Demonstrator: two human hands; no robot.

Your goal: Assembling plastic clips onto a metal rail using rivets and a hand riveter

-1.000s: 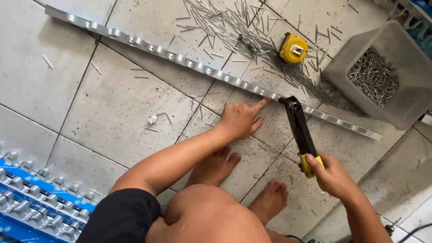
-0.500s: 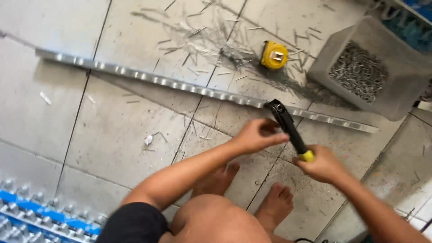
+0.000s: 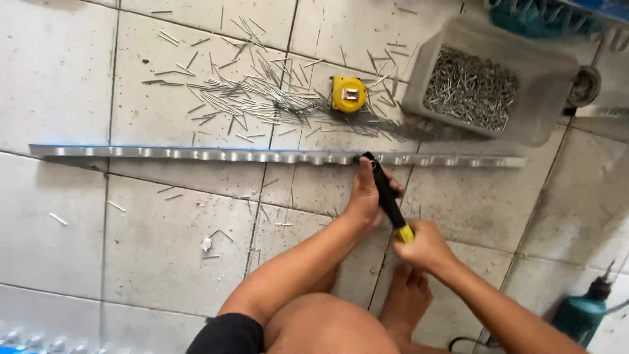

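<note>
A long shiny metal strip (image 3: 196, 155) with a row of holes lies across the tiled floor. My left hand (image 3: 364, 191) rests by the strip's near edge, fingers curled at it; whether it pinches anything is hidden. My right hand (image 3: 424, 245) grips the yellow-tipped handle of a black hammer (image 3: 385, 195), whose head sits on the strip just above my left hand. My knee and bare feet show below.
Several thin loose nails (image 3: 249, 92) are scattered beyond the strip, beside a yellow tape measure (image 3: 348, 94). A grey plastic bin (image 3: 419, 78) full of nails stands at the upper right. A teal power drill (image 3: 580, 314) lies at the lower right.
The view has shifted, so the strip now runs level across the frame. The hammer head has come down onto the strip, and my left hand has closed in beside it.
</note>
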